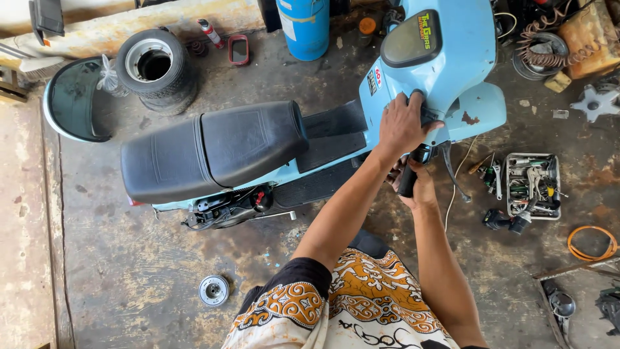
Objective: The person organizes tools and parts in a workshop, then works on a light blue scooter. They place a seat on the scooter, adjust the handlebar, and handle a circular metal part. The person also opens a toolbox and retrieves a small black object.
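A light blue scooter (452, 58) stands on the concrete floor, with a black two-part seat (213, 148) to the left of its headset. My left hand (402, 124) lies palm down on the near side of the blue headset, fingers curled over its edge. Just below it, my right hand (421, 187) is closed around the black handlebar grip (408, 182). A black brake lever (452, 171) hangs beside that grip. The side panel under the seat is off, showing the engine parts (226, 205).
A small tyre on its rim (155, 68) and a detached blue panel (71, 97) lie at far left. A tray of hand tools (533, 185), a cordless tool (507, 221) and an orange hose coil (592, 242) lie right. A blue cylinder (303, 26) stands behind; a round metal part (214, 289) sits near my feet.
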